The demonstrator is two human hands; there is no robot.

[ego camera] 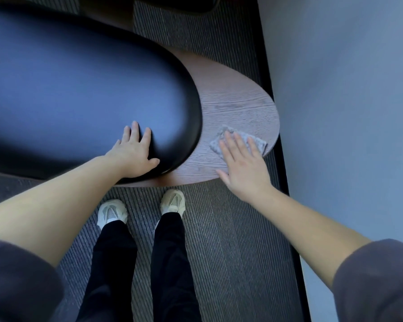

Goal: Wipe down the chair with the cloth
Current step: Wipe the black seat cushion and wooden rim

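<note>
The chair is a long bench with a dark padded cushion (79,89) on a rounded wooden base (237,98). A grey speckled cloth (254,140) lies folded on the bare wood at the base's right end. My right hand (242,163) presses flat on the cloth, fingers spread, covering its near half. My left hand (135,154) rests open on the cushion's near right edge, thumb along the rim, holding nothing.
A grey wall (347,112) rises close to the right of the wooden end, with a dark skirting strip along its foot. Striped grey carpet (230,228) covers the floor. My feet in pale shoes (172,201) stand just in front of the bench.
</note>
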